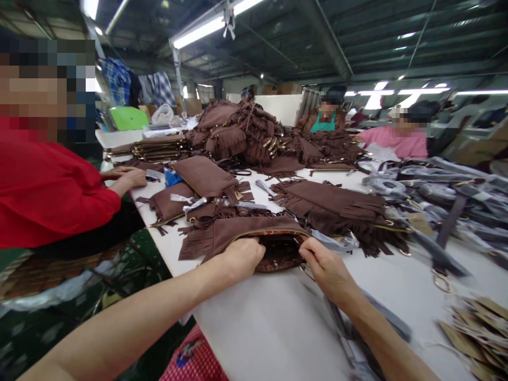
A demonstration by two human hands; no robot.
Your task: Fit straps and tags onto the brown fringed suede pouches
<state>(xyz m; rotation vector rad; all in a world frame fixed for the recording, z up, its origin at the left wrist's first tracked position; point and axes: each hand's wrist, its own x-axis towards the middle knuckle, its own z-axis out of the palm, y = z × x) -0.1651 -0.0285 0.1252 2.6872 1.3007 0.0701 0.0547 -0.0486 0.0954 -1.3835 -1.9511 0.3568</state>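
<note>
A brown fringed bag (pixel 222 235) lies on the white table before me, its zipped mouth spread apart. Dark patterned lining (pixel 278 253) shows inside. My left hand (pixel 244 259) is closed on the left part of the opening, fingertips curled over the rim and partly hidden. At the right end of the mouth, my right hand (pixel 323 264) pinches the edge between thumb and fingers. A metal ring (pixel 306 272) hangs beside that hand. Just beyond are another brown fringed bag (pixel 210 177) and a stack of fringed bags (pixel 333 203).
A big heap of brown bags (pixel 238 127) rises at the back. Plastic-wrapped straps (pixel 432 185) cover the right side, with cardboard tags (pixel 476 333) at the near right corner. A person in red (pixel 51 185) sits at the left; a person in pink (pixel 400 140) is across the table.
</note>
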